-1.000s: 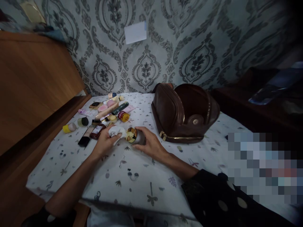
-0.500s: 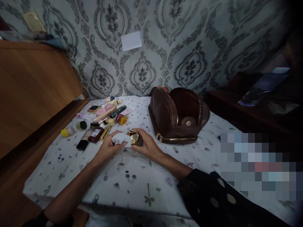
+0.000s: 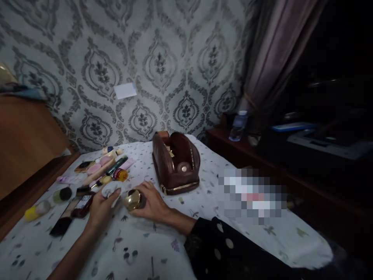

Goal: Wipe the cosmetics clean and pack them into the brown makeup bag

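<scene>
My left hand is closed on a crumpled white tissue. My right hand grips a round container with a shiny gold top; its lower part is hidden by my fingers and the angle. A small gap separates the tissue from the container. Beyond my right hand stands a brown cosmetic bag, its top unzipped and gaping. Left of my left hand lie a dark red bottle and a foundation bottle with a black cap. A red and yellow jar sits just behind the tissue.
More cosmetics, among them a dark green tube and a yellow-capped bottle, lie on the patterned white sheet. A wooden board rises at left. A water bottle stands on the dark ledge; a blurred-out patch covers something at right.
My view has swung to the right, so the scene sits further left. My hands have drawn apart: the tissue, which touched the gold-topped container, is now clear of it.
</scene>
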`<state>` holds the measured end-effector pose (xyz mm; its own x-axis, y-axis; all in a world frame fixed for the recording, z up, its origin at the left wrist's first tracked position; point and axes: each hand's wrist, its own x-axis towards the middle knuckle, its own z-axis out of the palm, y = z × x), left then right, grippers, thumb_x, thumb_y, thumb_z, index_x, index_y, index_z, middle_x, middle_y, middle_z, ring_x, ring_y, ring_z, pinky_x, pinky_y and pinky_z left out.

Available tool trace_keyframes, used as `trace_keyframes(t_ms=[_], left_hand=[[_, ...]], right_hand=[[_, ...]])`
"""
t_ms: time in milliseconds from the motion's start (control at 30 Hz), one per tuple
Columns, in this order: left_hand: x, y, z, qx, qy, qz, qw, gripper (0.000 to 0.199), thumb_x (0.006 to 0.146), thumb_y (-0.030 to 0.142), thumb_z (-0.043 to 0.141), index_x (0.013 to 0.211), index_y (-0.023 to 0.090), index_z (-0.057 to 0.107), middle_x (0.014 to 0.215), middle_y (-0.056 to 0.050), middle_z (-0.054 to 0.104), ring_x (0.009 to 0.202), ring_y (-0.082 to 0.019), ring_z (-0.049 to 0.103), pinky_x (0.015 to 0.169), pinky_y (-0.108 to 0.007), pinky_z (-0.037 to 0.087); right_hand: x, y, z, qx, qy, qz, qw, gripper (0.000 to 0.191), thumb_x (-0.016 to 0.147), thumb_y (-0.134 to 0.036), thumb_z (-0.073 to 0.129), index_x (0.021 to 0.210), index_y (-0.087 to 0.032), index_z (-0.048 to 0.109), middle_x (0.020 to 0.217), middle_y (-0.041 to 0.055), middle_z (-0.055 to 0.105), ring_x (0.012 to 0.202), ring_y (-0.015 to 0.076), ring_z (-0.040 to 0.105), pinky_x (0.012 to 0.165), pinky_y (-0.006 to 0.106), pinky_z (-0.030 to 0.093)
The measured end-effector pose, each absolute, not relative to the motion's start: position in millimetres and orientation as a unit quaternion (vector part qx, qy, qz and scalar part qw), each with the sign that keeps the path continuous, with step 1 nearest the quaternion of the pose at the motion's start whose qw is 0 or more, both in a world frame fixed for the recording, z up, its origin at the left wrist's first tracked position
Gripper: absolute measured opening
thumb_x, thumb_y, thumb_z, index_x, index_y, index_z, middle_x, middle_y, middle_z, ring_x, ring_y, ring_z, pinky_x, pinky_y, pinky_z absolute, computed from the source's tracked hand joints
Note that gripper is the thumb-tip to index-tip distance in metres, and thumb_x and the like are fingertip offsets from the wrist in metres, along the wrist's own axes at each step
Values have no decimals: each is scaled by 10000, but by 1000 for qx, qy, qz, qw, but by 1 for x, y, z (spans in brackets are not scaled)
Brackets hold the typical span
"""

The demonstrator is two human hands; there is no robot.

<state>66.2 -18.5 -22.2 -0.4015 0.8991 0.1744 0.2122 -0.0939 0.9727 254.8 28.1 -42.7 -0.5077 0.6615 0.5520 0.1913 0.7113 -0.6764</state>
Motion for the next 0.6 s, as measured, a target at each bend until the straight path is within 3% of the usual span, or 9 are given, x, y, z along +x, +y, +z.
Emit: trace_keyframes(t_ms=[133, 267, 400, 500, 600], left_hand=[[53, -11, -39, 450, 629, 571, 276, 575, 573, 547, 837, 964, 149, 699, 935, -76, 739, 932, -288, 663, 832, -368, 524], [53, -10, -41, 436, 654, 553, 277, 561, 559, 591, 826, 906, 170, 693, 906, -47, 729, 890, -262, 664, 791, -339, 528], [61, -10, -34, 441, 655, 544, 284, 553, 512, 603, 836, 821, 173, 675, 783, -22, 700, 752, -226, 631, 684, -309, 511], [64, -11, -30, 445, 649, 544, 292, 544, 480, 591, 850, 776, 171, 673, 740, -17, 687, 722, -216, 612, 663, -298, 500], [68, -12, -26, 437, 651, 541, 305, 555, 456, 581, 861, 778, 168, 678, 727, -11, 680, 700, -206, 600, 642, -289, 486]], right_hand=[[273, 26, -12, -248, -762, 347, 488, 570, 527, -273, 901, 1029, -207, 639, 977, 21, 614, 944, 201, 588, 841, 313, 484], [314, 39, 43, -262, -686, 400, 549, 488, 650, -333, 815, 1075, -201, 614, 1051, 34, 647, 954, 192, 619, 823, 301, 498], [355, 74, 81, -333, -647, 309, 612, 453, 633, -330, 788, 1018, -193, 592, 1018, 30, 671, 955, 206, 617, 885, 341, 484], [370, 101, 87, -397, -652, 273, 586, 417, 633, -342, 783, 969, -177, 599, 945, 30, 680, 888, 203, 622, 824, 336, 489], [373, 117, 82, -464, -687, 250, 500, 396, 600, -307, 810, 918, -166, 619, 890, 30, 684, 842, 199, 625, 777, 322, 483]])
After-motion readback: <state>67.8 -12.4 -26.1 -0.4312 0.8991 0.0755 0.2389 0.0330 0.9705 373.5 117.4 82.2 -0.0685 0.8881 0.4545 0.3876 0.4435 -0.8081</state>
